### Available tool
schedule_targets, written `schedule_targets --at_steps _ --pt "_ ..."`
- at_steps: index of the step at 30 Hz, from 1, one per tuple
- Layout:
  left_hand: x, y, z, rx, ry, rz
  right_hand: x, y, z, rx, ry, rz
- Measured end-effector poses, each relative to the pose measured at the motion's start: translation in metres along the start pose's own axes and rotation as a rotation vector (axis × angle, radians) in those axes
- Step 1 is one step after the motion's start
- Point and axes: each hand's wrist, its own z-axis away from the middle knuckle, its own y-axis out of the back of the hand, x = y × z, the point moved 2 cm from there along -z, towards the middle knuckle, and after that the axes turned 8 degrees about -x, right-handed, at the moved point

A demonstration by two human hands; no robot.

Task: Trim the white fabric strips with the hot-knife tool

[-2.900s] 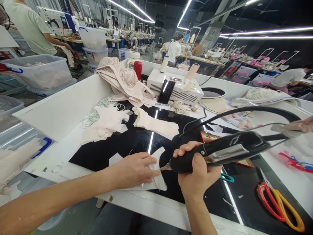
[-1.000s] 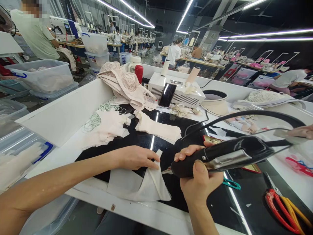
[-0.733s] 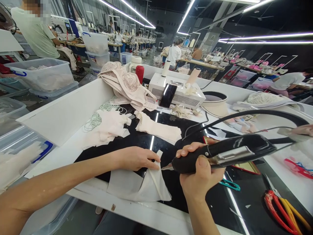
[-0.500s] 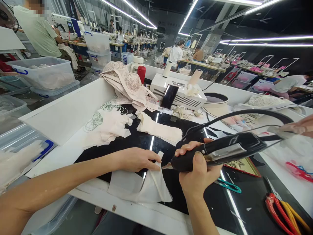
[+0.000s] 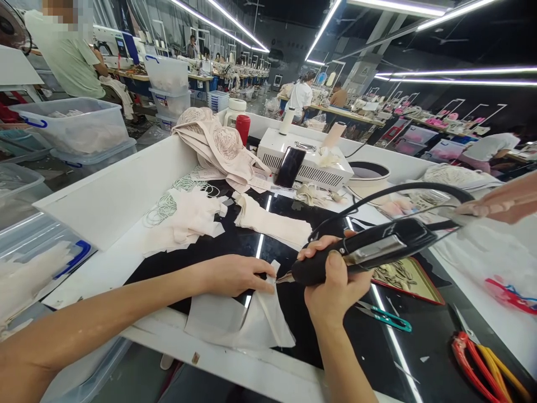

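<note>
Just on the near side of the cloth stack [image 5: 274,223], the left hand [image 5: 235,274] is bending its fingers down onto a pale cloth [image 5: 266,322], thumb out of sight, so whether it's pinching or only pressing, I can't tell. The pale cloth is lying on the black board [image 5: 302,330], spreading nearer to the wearer than the stack. The right hand [image 5: 335,285], to the right of the stack and nearer, is closing firmly around a black tool [image 5: 364,249], and its narrow metal tip is pointing at the cloth's edge, touching or almost. Another person's hand [image 5: 503,198] is showing well right of the stack, near the tool's cord. To the stack's right and nearer, a tray [image 5: 423,278] of small bits, teal snips [image 5: 394,320] and red-and-yellow scissors [image 5: 470,352] are lying. Left of the stack, pale scraps [image 5: 184,218] are heaping up; beyond it, a phone [image 5: 290,167] is leaning against a white box [image 5: 277,141], and bras [image 5: 213,137] are piling beside a red bottle [image 5: 242,129].
</note>
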Motion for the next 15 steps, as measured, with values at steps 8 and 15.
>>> schedule_targets --at_steps 8,15 --pt "0.019 0.01 -0.017 0.047 0.176 -0.022 -0.014 0.023 -0.003 -0.06 0.025 0.129" --pt "0.03 -0.001 -0.03 -0.025 0.088 -0.215 -0.039 0.063 -0.005 0.033 -0.009 0.532"
